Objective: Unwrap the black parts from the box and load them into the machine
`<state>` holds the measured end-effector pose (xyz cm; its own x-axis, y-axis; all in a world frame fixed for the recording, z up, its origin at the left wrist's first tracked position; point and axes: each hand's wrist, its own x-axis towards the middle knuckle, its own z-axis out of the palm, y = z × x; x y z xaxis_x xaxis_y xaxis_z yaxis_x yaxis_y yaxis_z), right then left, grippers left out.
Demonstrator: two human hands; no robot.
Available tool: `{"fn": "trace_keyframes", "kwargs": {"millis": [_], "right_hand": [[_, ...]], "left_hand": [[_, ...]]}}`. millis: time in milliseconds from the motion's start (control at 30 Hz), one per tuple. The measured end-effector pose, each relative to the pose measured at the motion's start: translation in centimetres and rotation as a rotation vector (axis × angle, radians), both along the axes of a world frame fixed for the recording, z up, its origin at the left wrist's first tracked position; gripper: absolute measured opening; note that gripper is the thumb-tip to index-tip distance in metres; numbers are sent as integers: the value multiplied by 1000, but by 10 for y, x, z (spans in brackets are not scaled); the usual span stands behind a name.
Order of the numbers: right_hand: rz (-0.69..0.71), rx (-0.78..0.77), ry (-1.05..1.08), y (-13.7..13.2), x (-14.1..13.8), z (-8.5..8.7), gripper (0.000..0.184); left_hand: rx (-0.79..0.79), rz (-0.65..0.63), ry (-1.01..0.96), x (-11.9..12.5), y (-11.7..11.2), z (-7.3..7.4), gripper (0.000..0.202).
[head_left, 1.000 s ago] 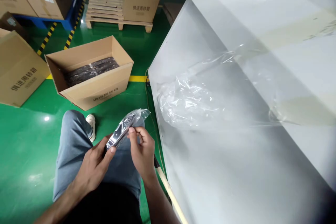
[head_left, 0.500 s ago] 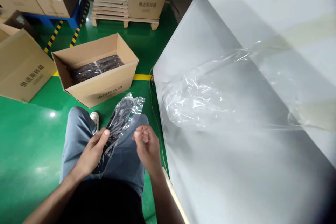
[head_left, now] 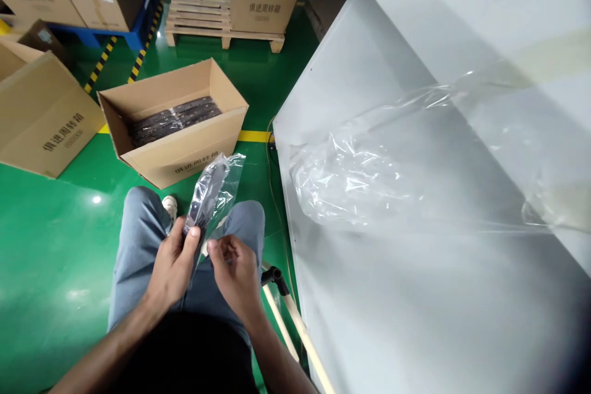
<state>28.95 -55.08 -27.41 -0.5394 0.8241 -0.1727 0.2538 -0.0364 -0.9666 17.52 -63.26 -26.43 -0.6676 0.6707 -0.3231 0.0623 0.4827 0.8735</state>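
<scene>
Left hand [head_left: 175, 261] grips the bagged black part [head_left: 210, 194]; right hand [head_left: 233, 271] pinches its plastic.

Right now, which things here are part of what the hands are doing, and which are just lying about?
In hand:
left hand holding the bagged black part
right hand pinching the bag's lower edge
open carton with more black parts inside

Lying about:
loose plastic film on the white machine
wooden pallet
closed cartons
</scene>
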Motion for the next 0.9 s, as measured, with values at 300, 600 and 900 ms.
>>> {"fn": "trace_keyframes", "kwargs": {"millis": [300,600,900], "right_hand": [[-56,-252,15,-1,-5,-9,29],[-121,-292,-77,4,-5,-8,55],[-115,-448,83,6,-6,-14,29]], "left_hand": [[-21,-73,159,9,-3,-8,49],[13,-98,275,9,-5,-13,47],[22,-118,287,9,-8,-16,47]]}}
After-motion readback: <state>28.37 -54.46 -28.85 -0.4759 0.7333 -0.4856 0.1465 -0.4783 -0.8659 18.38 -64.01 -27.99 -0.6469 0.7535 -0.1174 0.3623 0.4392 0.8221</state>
